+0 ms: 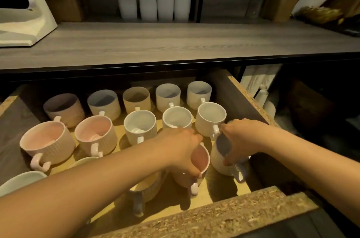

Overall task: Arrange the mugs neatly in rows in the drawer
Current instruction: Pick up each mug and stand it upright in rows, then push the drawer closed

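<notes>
Mugs stand in 2 far rows of 5 inside the drawer (251, 93). Left hand (183, 146) pinches a pink mug (198, 161); right hand (243, 140) pinches a white mug (220, 157).

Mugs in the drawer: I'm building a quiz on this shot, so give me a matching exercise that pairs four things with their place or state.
Things:
1. left hand
2. right hand
3. pink mug at far left of the middle row
4. brown mug

States:
A. stands free, handle toward the camera
B. grips a tilted white ribbed mug
C. middle of the back row
D. grips a pink-lined mug by the rim

Pairs: 1-D, 2-B, 3-A, 4-C
</notes>
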